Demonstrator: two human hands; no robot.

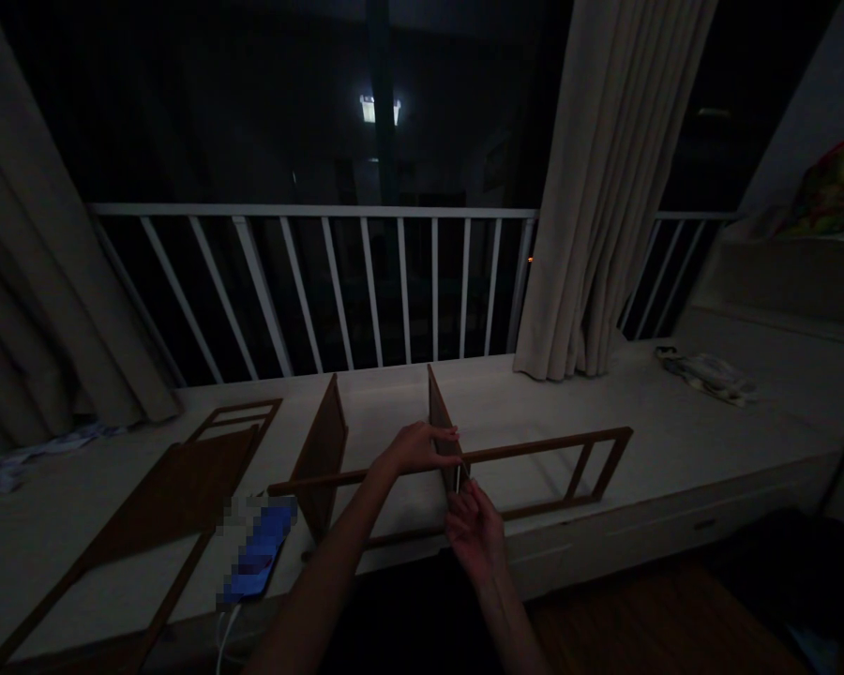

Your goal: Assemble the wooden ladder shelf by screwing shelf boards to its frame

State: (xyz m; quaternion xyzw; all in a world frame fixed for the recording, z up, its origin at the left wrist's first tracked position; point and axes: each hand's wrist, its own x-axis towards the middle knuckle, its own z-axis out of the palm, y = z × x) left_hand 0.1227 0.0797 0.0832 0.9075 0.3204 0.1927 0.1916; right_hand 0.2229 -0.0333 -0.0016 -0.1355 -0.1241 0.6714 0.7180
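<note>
A brown wooden shelf frame (549, 445) lies on its side on the white ledge, with two upright boards joined to its long rails. My left hand (418, 448) reaches over the upper rail and grips the frame where the right board (439, 398) meets it. Just below that joint is my right hand (474, 525), its fingers pinched together. Between the hands a thin, pale sliver shows, too small and dark to name. The left board (322, 450) stands beside my left forearm.
A second wooden frame with a panel (175, 492) lies at left. A lit phone (263, 553) with a white cable rests near the ledge's front edge. White railings (366, 281) and curtains (605, 187) stand behind. Crumpled cloth (710, 375) lies on the right.
</note>
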